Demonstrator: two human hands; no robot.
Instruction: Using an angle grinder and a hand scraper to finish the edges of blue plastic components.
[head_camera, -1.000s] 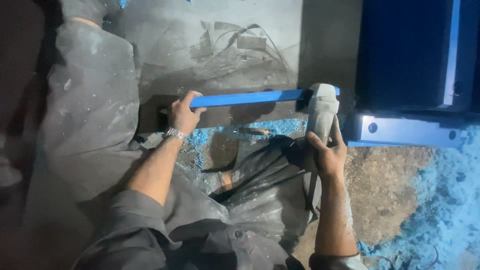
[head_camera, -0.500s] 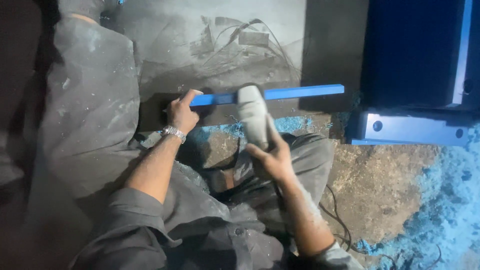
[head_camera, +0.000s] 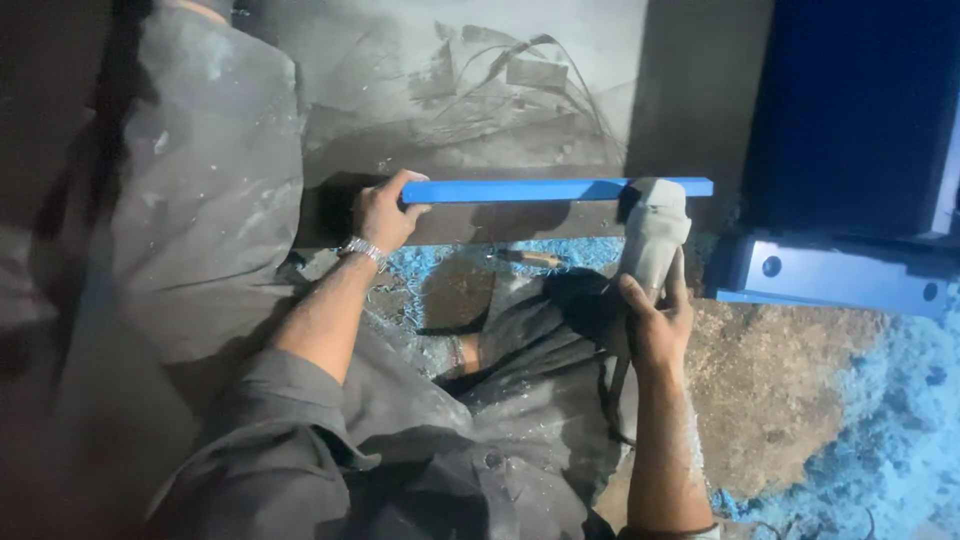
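- Closest to me are the grey sleeves and the folded legs in dusty grey trousers (head_camera: 540, 380); I am sitting low on the ground with the work just in front of the knees.
- My right hand (head_camera: 655, 325) has its fingers wrapped tight round the body of a pale grey power tool (head_camera: 655, 235). Its head is up against the right end of the bar, and a dark cord (head_camera: 612, 390) hangs from it down past my wrist.
- My left hand (head_camera: 382, 212), a metal watch (head_camera: 362, 250) on the wrist, has its fingers curled shut over the left end of the blue bar (head_camera: 545, 190), pinning it flat.
- The bar is long, slim and square-edged, painted a bright even blue. It lies level along the top of a dark block (head_camera: 480, 222), running from my left hand to the tool.
- I judge the job well under way, not finished: blue shavings (head_camera: 880, 450) lie thick on the floor to the right and between my knees, so plenty of material is off. The top face I can see looks smooth and fully blue; I cannot tell how the face under the tool looks.
- A small brown tool (head_camera: 530, 259) lies on the shavings just below the bar.
- Beyond to the right stand a blue bracket with holes (head_camera: 830, 275) and a big dark blue cabinet (head_camera: 860, 110).
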